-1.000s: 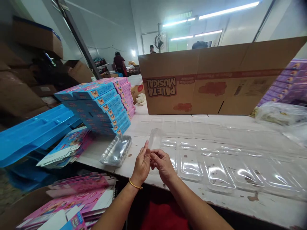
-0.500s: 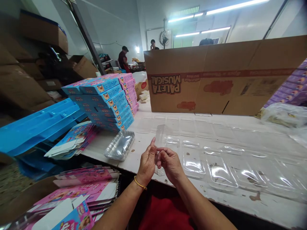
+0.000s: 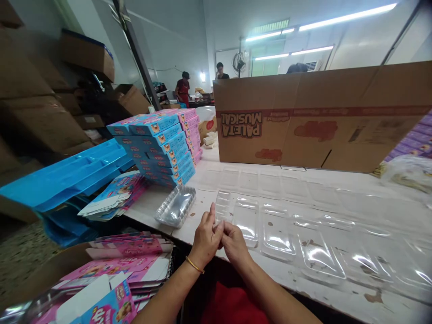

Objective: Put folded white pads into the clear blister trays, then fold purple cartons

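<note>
My left hand (image 3: pixel 206 239) and my right hand (image 3: pixel 234 243) meet at the table's near edge, thumbs and fingertips pressed together. Between and just beyond them is a thin clear plastic blister tray (image 3: pixel 223 203), its near end hidden by my fingers. My left index finger points up along its left side; a gold bangle circles that wrist. Right of my hands lies a row of similar clear blister trays (image 3: pixel 278 231) with shiny raised rims. To the left, a stack of clear trays (image 3: pixel 176 207) sits near the table edge.
Blue and pink printed boxes (image 3: pixel 158 144) are piled at the back left. A large cardboard carton (image 3: pixel 303 121) stands across the table's back. Folded box blanks (image 3: pixel 111 193) and a carton of pink blanks (image 3: pixel 135 265) lie left, near blue plastic trays (image 3: pixel 74 173). A person (image 3: pixel 183 90) stands far behind.
The blister tray at my fingertips has gone from upright and tilted to lower, in line with the row. My hands have closed nearer together. The view has shifted slightly left.
</note>
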`<state>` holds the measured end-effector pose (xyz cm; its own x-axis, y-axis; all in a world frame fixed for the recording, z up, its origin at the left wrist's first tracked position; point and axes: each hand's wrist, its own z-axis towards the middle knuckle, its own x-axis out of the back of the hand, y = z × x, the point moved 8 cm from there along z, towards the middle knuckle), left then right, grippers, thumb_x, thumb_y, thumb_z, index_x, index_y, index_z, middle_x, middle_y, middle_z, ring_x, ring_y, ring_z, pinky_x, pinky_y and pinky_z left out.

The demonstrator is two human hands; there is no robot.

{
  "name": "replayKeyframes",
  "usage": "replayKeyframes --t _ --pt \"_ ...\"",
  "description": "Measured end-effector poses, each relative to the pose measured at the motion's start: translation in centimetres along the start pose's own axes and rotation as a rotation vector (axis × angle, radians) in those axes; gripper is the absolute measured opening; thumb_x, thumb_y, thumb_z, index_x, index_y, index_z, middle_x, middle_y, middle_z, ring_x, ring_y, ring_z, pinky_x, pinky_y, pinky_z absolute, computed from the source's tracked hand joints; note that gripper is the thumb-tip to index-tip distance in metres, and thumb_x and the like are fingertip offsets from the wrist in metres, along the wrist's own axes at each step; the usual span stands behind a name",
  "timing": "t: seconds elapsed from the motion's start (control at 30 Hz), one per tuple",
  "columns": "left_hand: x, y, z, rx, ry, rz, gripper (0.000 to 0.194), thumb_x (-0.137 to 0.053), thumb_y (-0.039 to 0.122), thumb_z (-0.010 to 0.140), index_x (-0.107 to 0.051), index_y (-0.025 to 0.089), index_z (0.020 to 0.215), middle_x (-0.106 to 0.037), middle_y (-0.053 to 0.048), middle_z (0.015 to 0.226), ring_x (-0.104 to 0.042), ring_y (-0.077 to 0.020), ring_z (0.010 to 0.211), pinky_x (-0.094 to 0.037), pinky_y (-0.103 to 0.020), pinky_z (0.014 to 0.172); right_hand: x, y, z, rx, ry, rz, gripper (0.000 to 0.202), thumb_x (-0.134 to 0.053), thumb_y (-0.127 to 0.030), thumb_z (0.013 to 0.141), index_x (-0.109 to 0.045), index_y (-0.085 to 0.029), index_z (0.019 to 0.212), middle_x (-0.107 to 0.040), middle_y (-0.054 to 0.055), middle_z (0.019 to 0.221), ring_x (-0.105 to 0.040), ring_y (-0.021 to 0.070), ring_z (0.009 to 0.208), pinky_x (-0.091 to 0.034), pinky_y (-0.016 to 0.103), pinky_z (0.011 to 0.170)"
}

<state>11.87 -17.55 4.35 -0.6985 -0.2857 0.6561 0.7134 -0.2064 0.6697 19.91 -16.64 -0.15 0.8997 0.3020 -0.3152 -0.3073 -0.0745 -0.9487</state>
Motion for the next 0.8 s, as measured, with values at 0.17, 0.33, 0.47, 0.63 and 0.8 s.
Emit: replayKeyframes --t 0.17,0.33,0.47,0.63,0.8 --pt "0.8 -3.5 2.2 -0.022 0.005 0.203 0.054 -0.037 0.027 0.083 -0.029 0.011 0.134 -0.054 -0.011 0.095 -0.053 -0.0212 0.088 -0.044 -0.036 0.079 1.3 4.3 1.3 -0.156 0.112 0.075 0.023 -0.064 -0.035 0.063 -0.053 -0.015 0.061 -0.046 -0.006 0.046 -0.042 0.0067 0.039 -0.033 0.020 0.041" --pt "-0.8 -2.9 2.4 -0.003 -0.138 0.212 0.060 -0.048 0.035 0.077 -0.034 0.014 0.132 -0.055 -0.006 0.088 -0.055 -0.0180 0.075 -0.046 -0.032 0.072 1.3 3.8 1.9 -0.102 0.065 0.115 0.026 -0.061 -0.038 0.068 -0.053 -0.014 0.062 -0.046 -0.005 0.048 -0.041 0.0065 0.042 -0.032 0.021 0.043" --pt "-1.6 -1.1 1.5 -0.042 -0.133 0.230 0.058 -0.039 0.029 0.082 -0.023 0.017 0.136 -0.052 -0.008 0.096 -0.054 -0.0184 0.083 -0.045 -0.031 0.075 0.6 3.1 1.7 -0.067 0.042 0.105 0.024 -0.058 -0.035 0.071 -0.054 -0.014 0.061 -0.045 -0.005 0.046 -0.037 0.0057 0.043 -0.029 0.020 0.044" --pt "-0.1 -2.8 2.9 -0.056 -0.073 0.306 0.055 -0.035 0.023 0.083 -0.023 0.016 0.136 -0.050 -0.009 0.097 -0.052 -0.0196 0.088 -0.043 -0.034 0.080 2.4 4.2 1.6 -0.112 0.135 0.103 0.025 -0.062 -0.038 0.070 -0.053 -0.014 0.064 -0.046 -0.005 0.047 -0.041 0.0064 0.042 -0.030 0.020 0.044" --pt "1.2 -6.6 5.5 -0.002 -0.032 0.317 0.055 -0.041 0.019 0.080 -0.028 0.013 0.134 -0.049 -0.012 0.102 -0.052 -0.0221 0.092 -0.042 -0.035 0.081 4.6 5.0 2.9 -0.161 0.138 0.070 0.030 -0.064 -0.043 0.066 -0.052 -0.016 0.066 -0.048 -0.005 0.051 -0.044 0.0068 0.043 -0.033 0.020 0.045"
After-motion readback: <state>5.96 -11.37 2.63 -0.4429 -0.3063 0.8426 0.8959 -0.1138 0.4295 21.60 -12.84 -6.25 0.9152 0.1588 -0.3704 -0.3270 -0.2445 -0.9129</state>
